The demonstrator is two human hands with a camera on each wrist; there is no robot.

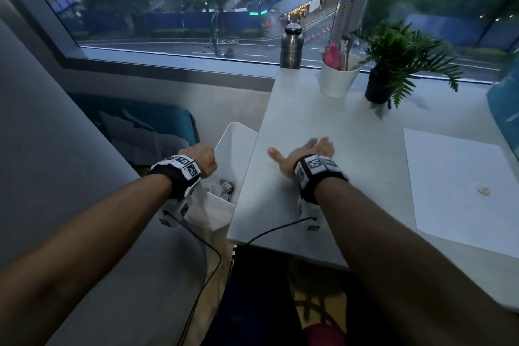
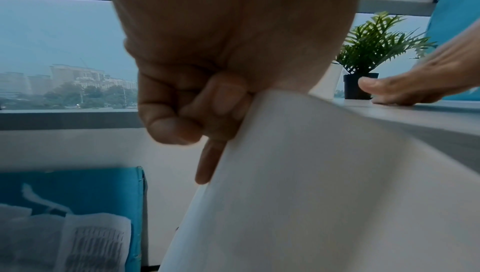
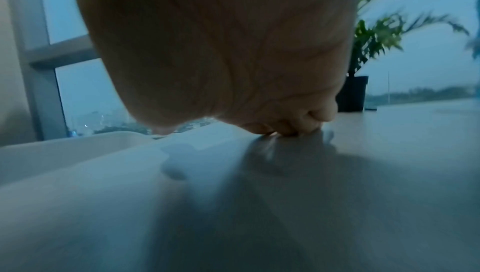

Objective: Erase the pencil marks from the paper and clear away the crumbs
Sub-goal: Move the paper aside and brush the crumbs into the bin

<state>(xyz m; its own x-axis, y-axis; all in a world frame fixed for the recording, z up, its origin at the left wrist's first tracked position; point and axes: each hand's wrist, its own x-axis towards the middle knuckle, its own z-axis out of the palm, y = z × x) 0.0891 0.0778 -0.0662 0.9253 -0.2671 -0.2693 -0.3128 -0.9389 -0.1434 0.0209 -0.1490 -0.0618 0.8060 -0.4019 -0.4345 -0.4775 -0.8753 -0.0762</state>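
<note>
A white sheet of paper (image 1: pixel 449 177) lies on the right of the white table (image 1: pixel 337 109), with a small pale eraser (image 1: pixel 483 191) on it. My left hand (image 1: pixel 206 164) grips the rim of a white bin (image 1: pixel 238 132), holding it against the table's left edge; the left wrist view shows its fingers (image 2: pixel 182 102) curled over the bin wall (image 2: pixel 285 173). My right hand (image 1: pixel 306 152) lies flat on the table close to that edge, fingers straight and palm down (image 3: pixel 233 50). No crumbs are discernible on the table at this resolution. Some scraps (image 1: pixel 226 187) lie inside the bin.
At the back of the table stand a steel bottle (image 1: pixel 291 46), a white cup (image 1: pixel 339 76) holding a pink item, and a potted fern (image 1: pixel 393 64). A teal box with papers (image 1: pixel 146 132) sits on the floor to the left, under the window.
</note>
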